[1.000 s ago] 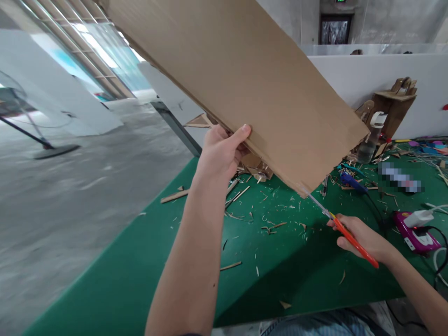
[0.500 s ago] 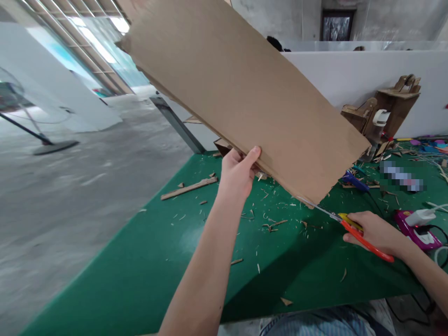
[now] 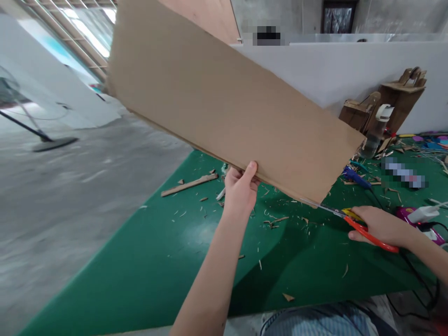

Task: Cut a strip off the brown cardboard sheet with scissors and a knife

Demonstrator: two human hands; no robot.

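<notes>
The fingers (image 3: pixel 252 169) of the left hand (image 3: pixel 240 191) are pinched on the lower edge of a big cardboard sheet (image 3: pixel 224 112), thumb laid up on the near face and the rest tucked behind it out of sight, so the sheet hangs in the air above the worktop (image 3: pixel 147 261) rather than resting on it; the right hand (image 3: pixel 380 226) is curled shut through the red-and-yellow handles of a pair of scissors (image 3: pixel 350 219), and the thin steel blades run up and leftward from it to meet the sheet's lower right corner, though whether the blades are parted or closed there is too fine to tell; the sheet's long axis slopes from high at the left, toward the window side, down to that low right corner, so the cut end lies just beyond the scissor tips while the left hand grips nearer the middle of the bottom edge, well apart from the blades; the right hand is plainly the nearer of the two to the corner; the cardboard is plain brown, matt and flat, stiff enough to hold its plane from one grip, its right edge a little ragged; below it the worktop is covered in green felt-like cloth strewn with slivers and curls of cardboard, a long cardboard strip (image 3: pixel 189 185) lying off to the left; farther right sit a blue-handled tool (image 3: pixel 355 177), a clear bottle (image 3: pixel 376 133) and a small cardboard model (image 3: pixel 399 100) against the white partition.
</notes>
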